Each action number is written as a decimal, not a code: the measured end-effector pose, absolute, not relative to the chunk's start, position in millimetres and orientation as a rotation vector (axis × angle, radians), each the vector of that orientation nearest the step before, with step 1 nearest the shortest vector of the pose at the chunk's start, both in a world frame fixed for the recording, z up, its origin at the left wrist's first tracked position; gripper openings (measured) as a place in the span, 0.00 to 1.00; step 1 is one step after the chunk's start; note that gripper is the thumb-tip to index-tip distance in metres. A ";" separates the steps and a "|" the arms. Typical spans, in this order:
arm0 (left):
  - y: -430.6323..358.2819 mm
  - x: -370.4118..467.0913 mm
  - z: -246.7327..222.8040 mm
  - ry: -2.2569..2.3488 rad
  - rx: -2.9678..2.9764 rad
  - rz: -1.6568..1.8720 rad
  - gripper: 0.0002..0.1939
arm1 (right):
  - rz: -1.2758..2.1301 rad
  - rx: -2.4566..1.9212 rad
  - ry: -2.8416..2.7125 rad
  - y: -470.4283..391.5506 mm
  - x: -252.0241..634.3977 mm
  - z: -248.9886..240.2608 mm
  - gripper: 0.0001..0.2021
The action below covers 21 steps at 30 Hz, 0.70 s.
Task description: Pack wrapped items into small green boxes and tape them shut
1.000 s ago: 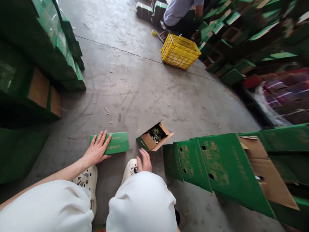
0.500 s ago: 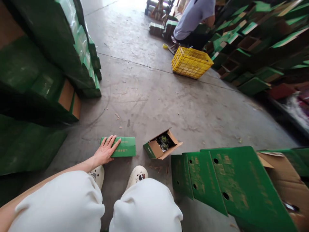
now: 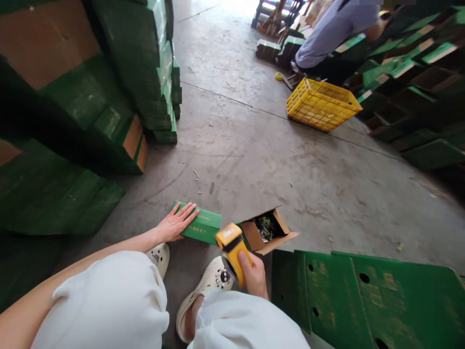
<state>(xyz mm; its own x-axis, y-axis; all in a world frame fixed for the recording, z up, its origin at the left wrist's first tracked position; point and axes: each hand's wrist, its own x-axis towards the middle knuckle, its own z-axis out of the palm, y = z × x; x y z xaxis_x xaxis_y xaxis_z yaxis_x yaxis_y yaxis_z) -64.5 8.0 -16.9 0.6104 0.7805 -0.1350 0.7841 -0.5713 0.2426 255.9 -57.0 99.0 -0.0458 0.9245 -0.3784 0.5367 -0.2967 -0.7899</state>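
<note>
My left hand (image 3: 176, 224) lies flat with its fingers spread on top of a closed green carton (image 3: 206, 229) on the floor. My right hand (image 3: 256, 276) is wrapped round a yellow tape dispenser (image 3: 229, 236), held just right of that carton and above my shoe. Behind the dispenser stands an open carton (image 3: 253, 234), flaps out, with dark, shiny plastic and something greenish inside. The dispenser hides part of its near left corner.
Green cartons (image 3: 163, 97) are stacked at my left. Large flattened-looking green cartons (image 3: 403, 291) stand at lower right. A yellow plastic crate (image 3: 321, 104) sits farther off, beside a crouching person (image 3: 336, 34). More cartons (image 3: 421, 102) are piled at far right.
My right hand has come into the middle of the view with the yellow tape dispenser. The view has swung left. My left hand stays on the green carton, which is now slightly turned.
</note>
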 end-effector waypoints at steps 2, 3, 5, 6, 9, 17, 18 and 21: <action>6.3 -67.0 -18.0 1.262 2.559 0.023 0.65 | 1.350 -1.674 -1.564 -19.2 228.1 98.4 0.30; 5.7 -68.6 -19.1 1.248 2.551 0.047 0.63 | 1.406 -1.593 -1.611 1.1 212.0 96.7 0.29; 5.2 -71.9 -22.5 1.217 2.520 0.096 0.58 | 1.479 -1.516 -1.760 35.2 183.2 89.7 0.27; 5.3 -73.4 -24.4 1.207 2.503 0.116 0.56 | 1.501 -1.504 -1.817 47.0 173.0 84.5 0.27; 6.5 -75.7 -28.7 1.202 2.475 0.145 0.54 | 1.594 -1.503 -1.834 61.3 164.5 68.1 0.26; 13.6 -79.3 -23.0 1.144 2.367 0.217 0.54 | 2.012 -1.475 -1.912 80.5 169.0 80.1 0.25; 15.3 -82.4 -19.9 1.124 2.323 0.236 0.54 | 1.962 -1.493 -1.991 83.6 165.6 82.1 0.25; 21.1 -97.9 -4.7 1.044 2.103 0.318 0.52 | 1.776 -1.520 -2.099 86.1 160.2 80.4 0.25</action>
<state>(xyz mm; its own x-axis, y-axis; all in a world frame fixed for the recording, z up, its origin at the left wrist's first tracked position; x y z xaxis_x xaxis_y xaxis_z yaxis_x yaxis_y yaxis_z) -97.9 21.1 -4.7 0.6360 0.7648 -0.1030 0.5776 -0.3832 0.7208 160.2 86.1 80.4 -0.5318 0.6464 -0.5472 0.6467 -0.1071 -0.7552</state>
